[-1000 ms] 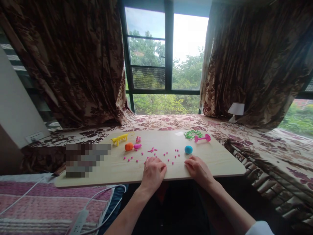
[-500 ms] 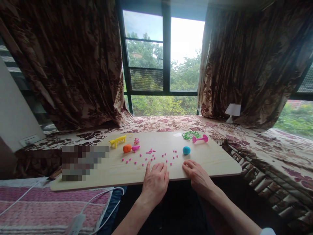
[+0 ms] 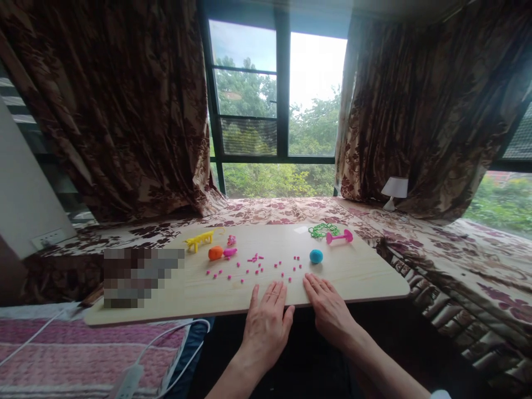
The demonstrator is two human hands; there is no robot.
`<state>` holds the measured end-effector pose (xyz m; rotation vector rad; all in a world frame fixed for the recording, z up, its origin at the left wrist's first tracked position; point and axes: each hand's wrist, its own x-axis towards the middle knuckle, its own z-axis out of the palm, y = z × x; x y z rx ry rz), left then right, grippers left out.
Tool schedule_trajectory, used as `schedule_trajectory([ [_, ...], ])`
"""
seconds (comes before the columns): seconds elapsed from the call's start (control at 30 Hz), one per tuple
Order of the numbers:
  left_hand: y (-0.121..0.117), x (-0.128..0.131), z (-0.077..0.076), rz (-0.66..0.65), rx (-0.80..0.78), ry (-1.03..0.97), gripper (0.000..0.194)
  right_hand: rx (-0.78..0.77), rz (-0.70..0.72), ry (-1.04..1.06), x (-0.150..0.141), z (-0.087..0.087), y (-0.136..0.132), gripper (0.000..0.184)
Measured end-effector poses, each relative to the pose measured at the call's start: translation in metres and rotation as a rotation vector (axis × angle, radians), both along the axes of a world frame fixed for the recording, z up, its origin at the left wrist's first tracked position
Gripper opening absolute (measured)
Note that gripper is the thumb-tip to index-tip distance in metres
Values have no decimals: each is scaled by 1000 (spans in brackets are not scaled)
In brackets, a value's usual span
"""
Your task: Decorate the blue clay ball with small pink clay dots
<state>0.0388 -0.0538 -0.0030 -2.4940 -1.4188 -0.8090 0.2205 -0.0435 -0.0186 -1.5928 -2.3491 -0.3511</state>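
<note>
Hands (image 3: 267,327) overlap tabletop edge (image 3: 374,298) (pink pieces (image 3: 290,280) just beyond).

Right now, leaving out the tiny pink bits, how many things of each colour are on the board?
Yellow: 1, the four-legged figure
Orange: 1, the orange lump
Pink: 3, the pink lump, small figure and double-ended piece
Blue: 1, the blue ball
Green: 1, the green tangle
Total: 7; the pixelated patch can't be counted.
</note>
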Motion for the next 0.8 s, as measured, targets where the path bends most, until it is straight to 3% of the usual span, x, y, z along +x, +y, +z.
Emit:
schedule_trajectory([
  [0.17,-15,-18,-3,5,-7,52,46,57,-9,-13,8,-10,-24,77],
  [0.27,-21,-12,-4,-38,4,67,47,46,12,-4,4,-11,-33,78],
  [0.43,-9,6,-2,-62,19,52,46,3,24,27,-5,-2,-11,71],
  [0.57,-4,-7,-3,28,19,64,46,22,-46,28,3,-3,-3,71],
  [0.7,-18,-21,-8,20,25,122,49,37,-38,20,8,-12,-24,75],
  [0.8,-25,-14,-9,-32,14,149,51,27,12,31,-1,-14,-35,75],
])
